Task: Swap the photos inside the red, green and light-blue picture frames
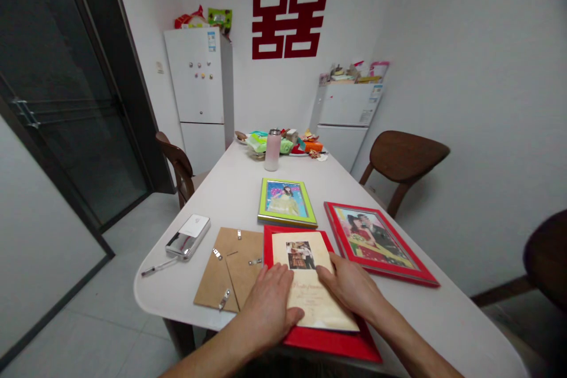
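Note:
A cream paper sheet with a small printed photo and faint lettering lies on a red picture frame at the table's near edge. My left hand rests flat on the sheet's left side, fingers stretched forward and thumb to the right. At the right edge, my right hand holds the sheet with its thumb on top; its other fingers are partly hidden. To the left lies a brown backing board with metal clips and a cut-out stand flap. It touches or sits very close to the red frame.
A green-framed picture and another red-framed picture lie beyond. A silver-and-white device with a strap sits left. A pink bottle stands before piled packages. Chairs flank the table.

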Motion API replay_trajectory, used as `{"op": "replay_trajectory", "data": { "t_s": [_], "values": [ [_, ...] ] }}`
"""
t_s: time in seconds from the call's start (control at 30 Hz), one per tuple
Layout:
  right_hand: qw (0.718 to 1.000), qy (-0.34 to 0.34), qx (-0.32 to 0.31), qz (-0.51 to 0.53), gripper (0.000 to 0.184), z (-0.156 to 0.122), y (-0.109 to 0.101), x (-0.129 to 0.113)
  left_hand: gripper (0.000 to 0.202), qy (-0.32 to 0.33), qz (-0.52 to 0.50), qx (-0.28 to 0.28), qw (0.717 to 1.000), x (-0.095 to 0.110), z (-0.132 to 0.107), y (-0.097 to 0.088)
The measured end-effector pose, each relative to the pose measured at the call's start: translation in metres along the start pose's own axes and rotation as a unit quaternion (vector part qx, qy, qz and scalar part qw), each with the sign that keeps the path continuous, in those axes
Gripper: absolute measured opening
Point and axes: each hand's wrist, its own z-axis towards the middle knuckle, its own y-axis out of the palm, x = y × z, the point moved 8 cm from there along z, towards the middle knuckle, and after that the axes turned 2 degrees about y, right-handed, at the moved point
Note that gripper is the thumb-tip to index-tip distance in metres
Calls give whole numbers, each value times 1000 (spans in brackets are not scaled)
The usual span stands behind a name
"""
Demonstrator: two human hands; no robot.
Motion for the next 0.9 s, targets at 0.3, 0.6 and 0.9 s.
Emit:
{"op": "replay_trajectory", "data": {
  "t_s": [0.3, 0.6, 0.9],
  "values": [
    [998, 8, 29, -64, 37, -5, -2, -1, 60, -1, 14, 10, 1000, -2, -6, -11],
    [979, -188, 28, 67, 40, -35, 8, -108, 86, -159, 104, 21, 982, -91, -67, -68],
    [979, -203, 20, 18, 52, -44, 42, -163, 76, -146, 90, 47, 984, -95, -70, -63]
  ]
}}
